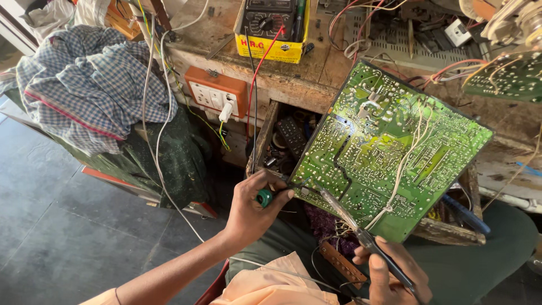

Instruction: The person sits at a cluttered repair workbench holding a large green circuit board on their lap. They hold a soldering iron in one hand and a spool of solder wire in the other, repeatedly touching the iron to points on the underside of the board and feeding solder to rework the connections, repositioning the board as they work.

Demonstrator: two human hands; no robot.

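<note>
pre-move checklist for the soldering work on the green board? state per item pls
1. Left hand grips the corner of the green circuit board: ok.
2. Right hand holds the soldering iron: ok.
3. Iron tip on the board's solder side: ok, near the lower edge.
4. White wire bundle away from the tip: not ok, it crosses the board close by.
5. Tip hot: cannot tell.
6. Board steadied: cannot tell, it is tilted over the open drawer.

Worn wooden workbench point(293, 79) under yellow multimeter point(272, 28), tangled wires point(361, 22).
</note>
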